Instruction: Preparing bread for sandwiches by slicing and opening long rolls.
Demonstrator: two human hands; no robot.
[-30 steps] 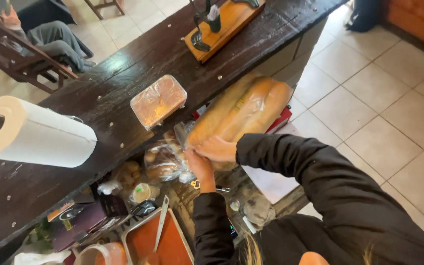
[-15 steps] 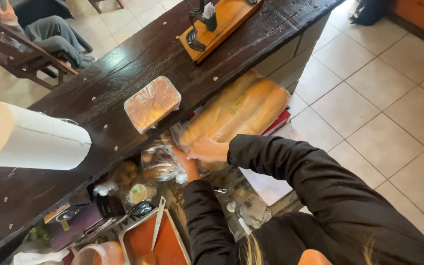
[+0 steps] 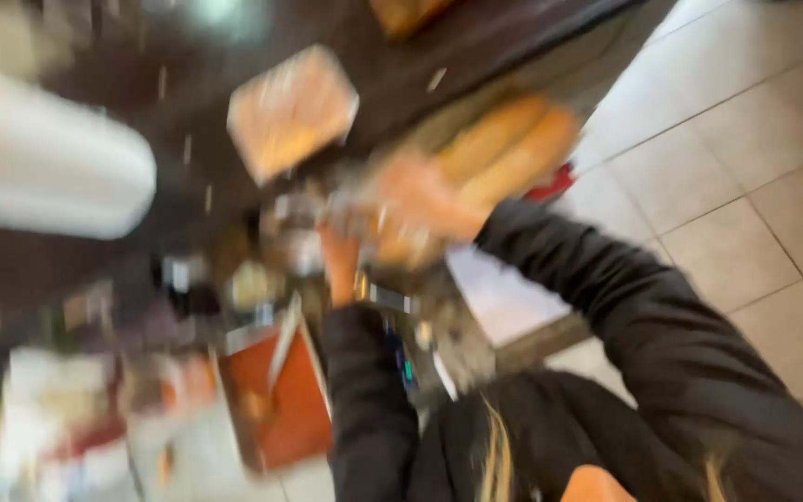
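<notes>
My right hand (image 3: 425, 200) rests on the bagged bread loaves (image 3: 504, 149) at the bench (image 3: 188, 121) edge. My left hand (image 3: 341, 265) sits just below them; blur hides both grips, so I cannot tell.

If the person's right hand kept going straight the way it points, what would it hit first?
Probably the long golden loaves in clear plastic: the right hand already seems to rest against them, though the picture is too blurred to be sure.

A counter (image 3: 188, 177) is seen across the far left of the scene, with a paper towel roll (image 3: 48, 163) at its left end and a wrapped block (image 3: 292, 112) lying on it to the right. Bagged long loaves (image 3: 504, 149) are found right of the block, at the counter's near edge. A tray (image 3: 281, 400) is set below the counter, nearer. Tiled floor (image 3: 736, 158) is spread to the right.
</notes>
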